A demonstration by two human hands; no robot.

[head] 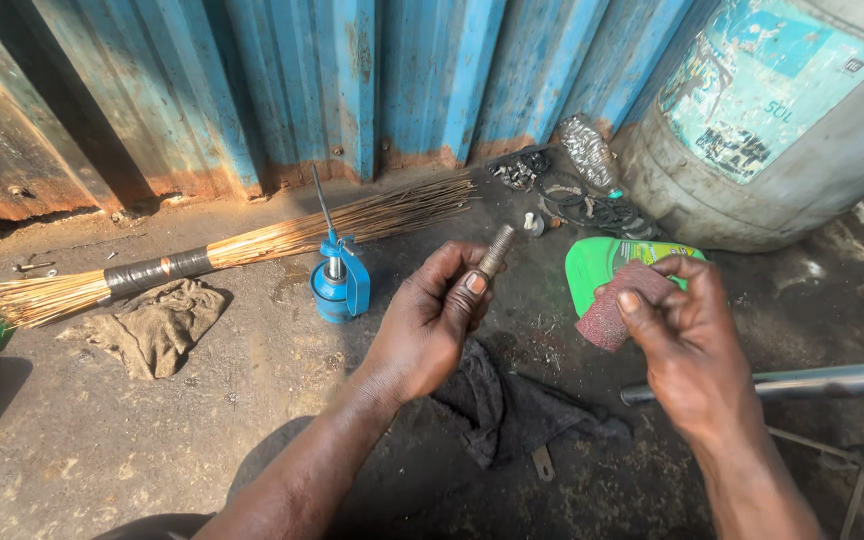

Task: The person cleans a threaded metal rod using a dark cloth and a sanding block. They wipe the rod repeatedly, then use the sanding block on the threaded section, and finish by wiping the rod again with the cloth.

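Your left hand [427, 325] grasps a threaded bolt [497, 251] between thumb and fingers; its threaded end stands clear above the fingertips, tilted up and to the right. Your right hand [687, 345] pinches a folded piece of reddish sandpaper [612, 310] between thumb and forefinger, just beside the bolt but apart from it. A dark rag [512, 410] lies on the ground below both hands, a blue oil can [337, 285] to the left.

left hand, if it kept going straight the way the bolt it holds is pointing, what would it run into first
The left hand holds a threaded bolt aimed up and right. Along that line the small white piece on the ground probably comes first, then the crumpled plastic bottle by the blue metal wall; depth is unclear.
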